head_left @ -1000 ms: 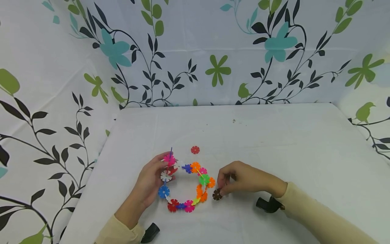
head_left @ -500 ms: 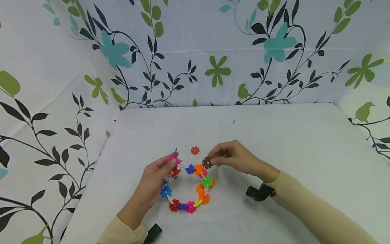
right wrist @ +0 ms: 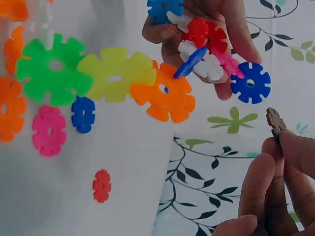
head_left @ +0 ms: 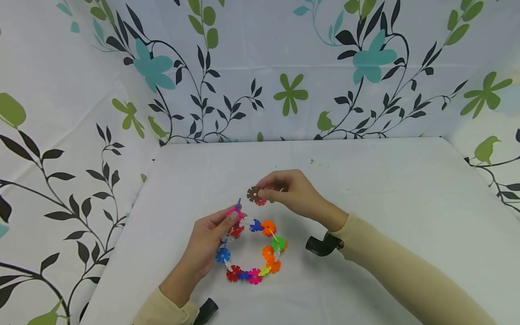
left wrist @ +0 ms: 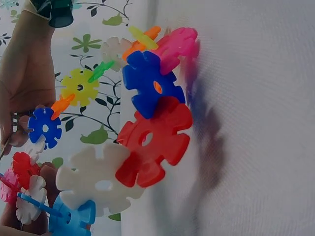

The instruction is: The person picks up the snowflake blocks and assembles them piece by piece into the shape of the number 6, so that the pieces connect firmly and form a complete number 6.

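A ring of interlocking plastic snowflake discs point(head_left: 234, 273) in many colours is held at its upper left by my left hand point(head_left: 201, 246), thumb and fingers pinching near a pink disc point(head_left: 234, 214). A dark blue disc point(right wrist: 250, 83) sticks out from that end beyond the fingertips. Between thumb and fingertips, my right hand point(head_left: 290, 192) pinches a loose brown disc point(head_left: 253, 194). In the right wrist view the brown disc point(right wrist: 275, 120) appears edge-on, just apart from the dark blue disc. The left wrist view shows the ring's red disc point(left wrist: 155, 142) and white disc point(left wrist: 93, 172) up close.
A single red disc point(head_left: 261, 202) lies on the white table point(head_left: 365, 180), partly covered by the brown disc and right hand in the head view. Leaf-patterned cloth point(head_left: 243, 67) hangs behind and at the sides. Black wrist cameras point(head_left: 322, 246) jut from both sleeves.
My right hand has carried the brown disc from beside the ring's right side up and left, over the loose red disc. The left hand and ring have shifted slightly right.
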Action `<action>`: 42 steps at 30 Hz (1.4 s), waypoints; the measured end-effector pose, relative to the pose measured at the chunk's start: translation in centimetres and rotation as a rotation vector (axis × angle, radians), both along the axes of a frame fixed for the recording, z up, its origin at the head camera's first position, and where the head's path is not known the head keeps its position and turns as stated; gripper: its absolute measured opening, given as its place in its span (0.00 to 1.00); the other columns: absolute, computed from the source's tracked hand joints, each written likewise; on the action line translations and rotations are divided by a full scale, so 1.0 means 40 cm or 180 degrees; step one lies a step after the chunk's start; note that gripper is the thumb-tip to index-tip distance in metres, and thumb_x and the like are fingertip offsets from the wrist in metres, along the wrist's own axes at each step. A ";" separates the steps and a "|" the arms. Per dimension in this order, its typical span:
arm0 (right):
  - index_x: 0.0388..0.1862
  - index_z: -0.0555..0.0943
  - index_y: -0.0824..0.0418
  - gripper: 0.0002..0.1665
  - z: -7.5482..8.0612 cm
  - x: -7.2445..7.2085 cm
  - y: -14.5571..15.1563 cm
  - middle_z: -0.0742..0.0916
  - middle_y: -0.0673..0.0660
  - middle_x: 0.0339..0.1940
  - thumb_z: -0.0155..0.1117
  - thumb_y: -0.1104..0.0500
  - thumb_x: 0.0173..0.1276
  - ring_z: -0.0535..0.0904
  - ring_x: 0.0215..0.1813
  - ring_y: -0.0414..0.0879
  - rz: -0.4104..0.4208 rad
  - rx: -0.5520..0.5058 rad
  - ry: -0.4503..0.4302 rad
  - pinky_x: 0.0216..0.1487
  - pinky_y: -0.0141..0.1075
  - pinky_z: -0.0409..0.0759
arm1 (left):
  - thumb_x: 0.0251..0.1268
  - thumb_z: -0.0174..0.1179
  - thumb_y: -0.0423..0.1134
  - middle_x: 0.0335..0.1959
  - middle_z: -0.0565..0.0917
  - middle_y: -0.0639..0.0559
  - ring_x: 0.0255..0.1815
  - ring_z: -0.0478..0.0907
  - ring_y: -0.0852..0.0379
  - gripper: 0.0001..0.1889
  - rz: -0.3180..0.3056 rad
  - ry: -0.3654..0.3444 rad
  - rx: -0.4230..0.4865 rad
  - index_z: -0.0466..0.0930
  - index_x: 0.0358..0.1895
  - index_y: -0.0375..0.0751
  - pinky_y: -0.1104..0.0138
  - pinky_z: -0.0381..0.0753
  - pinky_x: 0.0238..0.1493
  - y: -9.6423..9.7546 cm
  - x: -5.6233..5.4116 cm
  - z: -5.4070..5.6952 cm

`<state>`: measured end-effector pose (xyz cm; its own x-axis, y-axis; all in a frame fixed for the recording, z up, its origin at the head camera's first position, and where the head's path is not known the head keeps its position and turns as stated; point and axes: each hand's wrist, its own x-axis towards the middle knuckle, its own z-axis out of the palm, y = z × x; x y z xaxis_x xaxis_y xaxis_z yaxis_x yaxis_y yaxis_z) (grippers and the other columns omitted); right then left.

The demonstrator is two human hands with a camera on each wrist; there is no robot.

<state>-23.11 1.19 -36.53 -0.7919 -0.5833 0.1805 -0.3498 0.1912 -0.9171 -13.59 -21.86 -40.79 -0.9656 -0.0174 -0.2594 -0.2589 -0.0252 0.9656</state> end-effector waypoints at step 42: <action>0.48 0.91 0.53 0.10 -0.005 0.024 -0.037 0.89 0.39 0.37 0.69 0.56 0.71 0.79 0.38 0.40 -0.0115 0.0347 0.0810 0.35 0.40 0.77 | 0.73 0.63 0.40 0.49 0.88 0.42 0.56 0.81 0.41 0.18 -0.0276 0.0345 -0.0262 0.84 0.58 0.33 0.67 0.83 0.49 0.009 -0.004 -0.009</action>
<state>-22.16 -0.30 -36.73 -0.7498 -0.5824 0.3140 -0.5575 0.3004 -0.7739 -13.76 -21.51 -41.17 -0.9867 0.0504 -0.1548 -0.1509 0.0732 0.9858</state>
